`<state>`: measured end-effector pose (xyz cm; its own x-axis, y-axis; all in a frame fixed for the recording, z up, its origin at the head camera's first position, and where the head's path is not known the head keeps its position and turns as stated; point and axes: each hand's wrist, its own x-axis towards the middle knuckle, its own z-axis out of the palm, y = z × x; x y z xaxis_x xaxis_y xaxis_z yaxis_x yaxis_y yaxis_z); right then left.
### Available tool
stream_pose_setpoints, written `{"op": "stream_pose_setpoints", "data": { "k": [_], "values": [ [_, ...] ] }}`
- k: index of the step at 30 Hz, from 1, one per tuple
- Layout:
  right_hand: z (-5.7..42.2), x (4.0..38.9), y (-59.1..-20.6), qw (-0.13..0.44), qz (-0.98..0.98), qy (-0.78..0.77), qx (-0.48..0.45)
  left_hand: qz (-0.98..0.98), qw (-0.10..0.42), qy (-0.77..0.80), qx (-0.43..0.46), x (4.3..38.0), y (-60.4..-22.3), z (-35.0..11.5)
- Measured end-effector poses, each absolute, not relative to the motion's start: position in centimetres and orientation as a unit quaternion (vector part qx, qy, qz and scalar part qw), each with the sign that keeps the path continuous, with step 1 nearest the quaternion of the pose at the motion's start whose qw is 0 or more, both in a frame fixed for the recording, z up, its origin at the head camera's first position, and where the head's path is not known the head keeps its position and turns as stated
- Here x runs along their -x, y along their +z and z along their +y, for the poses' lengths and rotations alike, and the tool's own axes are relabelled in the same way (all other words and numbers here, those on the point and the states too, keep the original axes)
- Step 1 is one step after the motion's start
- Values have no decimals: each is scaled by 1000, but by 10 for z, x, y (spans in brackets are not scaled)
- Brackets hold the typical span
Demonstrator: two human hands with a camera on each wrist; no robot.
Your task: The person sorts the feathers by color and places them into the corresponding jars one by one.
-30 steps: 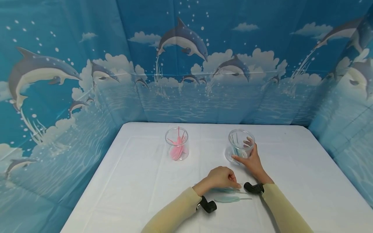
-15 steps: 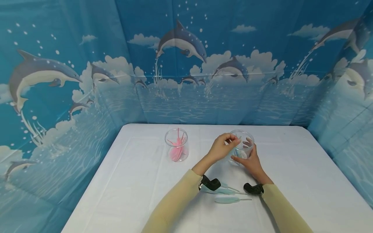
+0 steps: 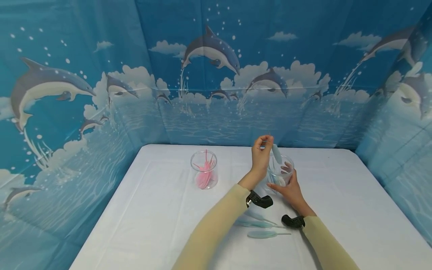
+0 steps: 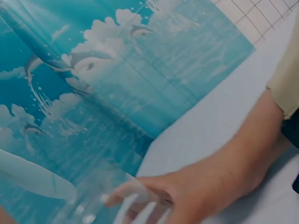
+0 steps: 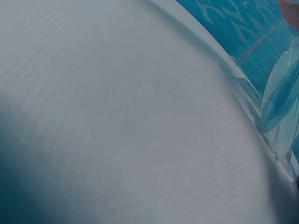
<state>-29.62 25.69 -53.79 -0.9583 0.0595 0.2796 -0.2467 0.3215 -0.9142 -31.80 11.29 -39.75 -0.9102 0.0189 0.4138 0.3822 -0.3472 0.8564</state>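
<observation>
My left hand pinches the thin stem of a pale teal feather-shaped piece, whose broad blade hangs down over the mouth of a clear jar. That blade also shows at the lower left of the left wrist view. From the right side, my right hand grips the jar, thumb in front and fingers behind the wall. More teal feather-shaped pieces stand in the jar, blades down. Several like them lie on the table below my forearms.
To the left stands another clear jar holding several pink pieces with thin stems pointing up. A white cloth covers the table. Behind it hangs a blue dolphin curtain. Black cameras sit on both wrists.
My left hand has risen from the teal pieces on the table to above the jar, bringing one along, its blade now hanging over the opening. The right hand stays on the jar.
</observation>
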Motion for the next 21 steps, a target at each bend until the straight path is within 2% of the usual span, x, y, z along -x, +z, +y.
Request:
{"op": "stream_pose_setpoints", "data": {
  "k": [9,17,21],
  "values": [
    [259,294,-541,136,-808,570,-64,-613,90,-768,160,301,-425,104],
    [259,297,-540,137,-807,572,-57,-622,145,-756,143,313,-462,82],
    [261,296,-541,136,-808,570,-65,-671,142,-714,141,314,-481,68]
  ]
}}
